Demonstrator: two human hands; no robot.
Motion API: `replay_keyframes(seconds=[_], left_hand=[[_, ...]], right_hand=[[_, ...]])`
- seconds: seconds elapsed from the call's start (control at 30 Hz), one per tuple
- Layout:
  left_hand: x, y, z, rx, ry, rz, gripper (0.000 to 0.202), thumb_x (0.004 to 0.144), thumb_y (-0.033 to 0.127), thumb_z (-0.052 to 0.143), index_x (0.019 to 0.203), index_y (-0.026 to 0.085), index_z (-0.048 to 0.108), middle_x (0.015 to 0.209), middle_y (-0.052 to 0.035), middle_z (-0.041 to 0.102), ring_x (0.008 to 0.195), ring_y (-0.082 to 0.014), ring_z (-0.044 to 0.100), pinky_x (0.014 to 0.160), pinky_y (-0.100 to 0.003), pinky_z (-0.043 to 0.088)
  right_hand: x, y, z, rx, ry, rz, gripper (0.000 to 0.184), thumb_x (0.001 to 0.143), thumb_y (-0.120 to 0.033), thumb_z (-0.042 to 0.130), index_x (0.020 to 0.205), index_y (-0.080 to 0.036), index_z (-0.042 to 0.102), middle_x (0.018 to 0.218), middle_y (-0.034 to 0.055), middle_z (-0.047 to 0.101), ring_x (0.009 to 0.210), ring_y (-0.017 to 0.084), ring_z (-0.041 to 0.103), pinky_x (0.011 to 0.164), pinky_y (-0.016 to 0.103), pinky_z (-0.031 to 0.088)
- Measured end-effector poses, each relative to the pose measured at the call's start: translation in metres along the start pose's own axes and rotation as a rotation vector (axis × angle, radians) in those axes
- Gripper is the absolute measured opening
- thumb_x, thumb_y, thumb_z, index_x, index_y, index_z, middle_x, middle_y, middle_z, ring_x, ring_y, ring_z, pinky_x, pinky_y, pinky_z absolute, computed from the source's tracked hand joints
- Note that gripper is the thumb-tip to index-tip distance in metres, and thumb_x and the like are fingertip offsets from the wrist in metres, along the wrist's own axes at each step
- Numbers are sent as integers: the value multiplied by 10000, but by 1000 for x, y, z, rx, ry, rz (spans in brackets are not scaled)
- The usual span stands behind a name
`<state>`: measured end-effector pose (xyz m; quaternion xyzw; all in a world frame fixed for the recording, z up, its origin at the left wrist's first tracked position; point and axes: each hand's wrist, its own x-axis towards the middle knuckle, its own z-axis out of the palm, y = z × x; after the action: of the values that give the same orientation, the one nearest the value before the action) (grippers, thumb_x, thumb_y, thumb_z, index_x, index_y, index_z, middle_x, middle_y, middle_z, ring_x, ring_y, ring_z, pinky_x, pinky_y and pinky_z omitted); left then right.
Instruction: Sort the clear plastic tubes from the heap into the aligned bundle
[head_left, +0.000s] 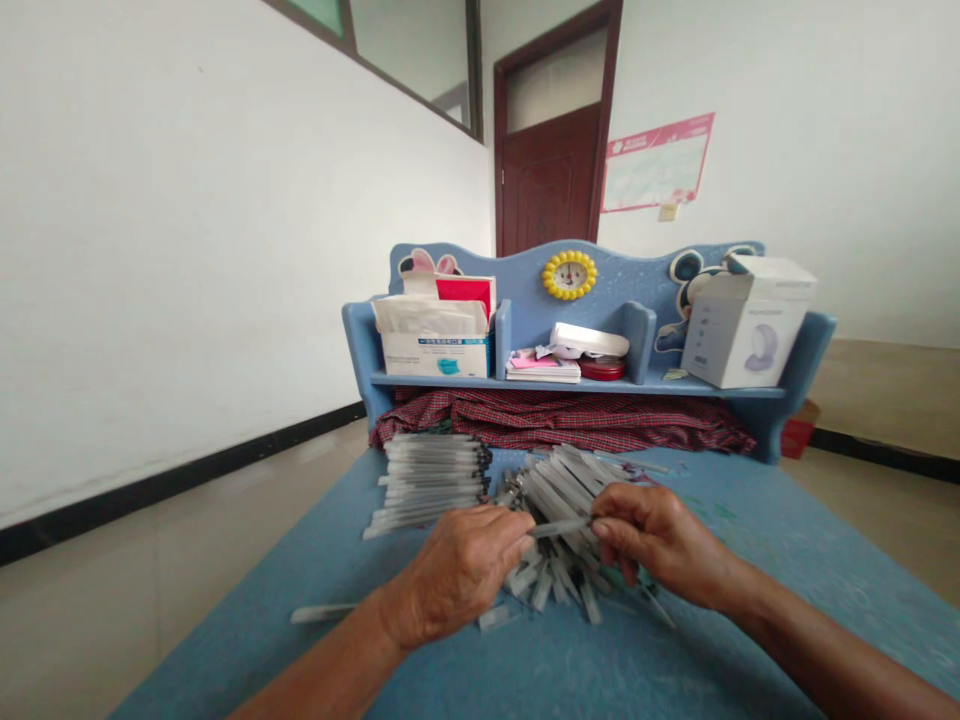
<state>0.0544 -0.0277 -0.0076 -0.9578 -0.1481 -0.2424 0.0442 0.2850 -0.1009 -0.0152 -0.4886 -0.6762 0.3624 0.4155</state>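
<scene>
My left hand [472, 560] is closed on one end of a slim, translucent grey pen-like tube [561, 527]. At the tube's other end, the fingers of my right hand [652, 530] are pinched together; whether they also hold a small part there is hidden. Beneath and behind my hands lies a loose heap of similar tubes [566, 482], pointing many ways. To the left, a neater stack of tubes [431, 480] lies side by side, dark ends facing right. A single tube [324, 612] rests near my left forearm, partly covered by it.
The blue desk [465, 680] has a raised shelf at its back. On the shelf stand a mask box [435, 355], stacked papers [544, 371], a red round tin [602, 369] and a white carton [750, 325]. Checked cloth [570, 420] lies bunched below.
</scene>
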Motion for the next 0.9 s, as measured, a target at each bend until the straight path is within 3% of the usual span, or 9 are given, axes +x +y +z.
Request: replay_keyframes(seconds=[0.1, 0.27, 0.37, 0.43, 0.6, 0.7, 0.77, 0.83, 0.9], left_hand=[[0, 1, 0, 4, 11, -1, 267, 946, 214, 337, 919, 145, 593, 690, -24, 597, 622, -137, 542, 569, -241, 390], [-1, 0, 3, -1, 28, 0, 267, 951, 221, 339, 924, 145, 594, 698, -26, 610, 628, -140, 554, 580, -240, 397], [-1, -1, 4, -15, 30, -5, 272, 954, 225, 335, 931, 142, 593, 713, -32, 624, 641, -144, 573, 596, -241, 414], [-1, -1, 5, -23, 34, -9, 273, 955, 223, 334, 935, 138, 593, 729, -38, 634, 656, -149, 588, 608, -244, 425], [-1, -2, 7, -27, 42, -2, 267, 956, 228, 341, 942, 138, 592, 744, -43, 646, 665, -155, 604, 616, -247, 439], [-1, -2, 7, -23, 48, -4, 268, 958, 228, 334, 945, 142, 587, 750, -42, 650, 667, -152, 607, 615, -242, 438], [-1, -2, 6, -25, 56, -8, 283, 962, 236, 321, 931, 143, 587, 735, -38, 645, 653, -148, 603, 605, -238, 433], [0, -2, 5, -25, 61, -5, 301, 965, 245, 310, 913, 143, 588, 711, -34, 636, 636, -146, 595, 594, -238, 426], [0, -1, 6, -28, 58, -1, 310, 966, 250, 305, 908, 140, 589, 702, -34, 629, 630, -147, 591, 591, -239, 420]], right_hand=[[1, -1, 0, 54, 24, 19, 268, 797, -439, 593, 860, -188, 527, 590, -52, 526, 446, 78, 481, 416, 185, 390], [2, -4, 1, -107, 40, 3, 391, 888, -446, 436, 619, -168, 494, 507, -29, 511, 371, 55, 416, 354, 169, 281], [2, -6, 2, 25, 33, 52, 250, 828, -426, 537, 800, -178, 520, 557, -47, 539, 374, 60, 426, 354, 170, 322], [2, -6, 2, 59, 43, 75, 273, 802, -419, 578, 920, -182, 513, 568, -60, 539, 374, 60, 418, 352, 167, 325], [3, -5, 2, -71, 41, 50, 341, 883, -412, 447, 645, -170, 478, 500, -34, 533, 336, 42, 392, 328, 157, 253], [4, -5, 2, 45, 18, 93, 200, 816, -372, 556, 814, -180, 496, 553, -53, 557, 347, 51, 420, 331, 156, 312], [5, -5, 2, 51, 23, 119, 243, 792, -371, 593, 911, -184, 495, 557, -59, 557, 345, 57, 429, 320, 156, 319], [5, -4, 1, -44, 37, 103, 222, 839, -391, 533, 808, -172, 520, 517, -43, 544, 334, 50, 417, 311, 148, 284], [5, -3, 1, -111, 45, 76, 319, 884, -383, 454, 655, -166, 497, 492, -22, 539, 328, 39, 405, 312, 142, 260]])
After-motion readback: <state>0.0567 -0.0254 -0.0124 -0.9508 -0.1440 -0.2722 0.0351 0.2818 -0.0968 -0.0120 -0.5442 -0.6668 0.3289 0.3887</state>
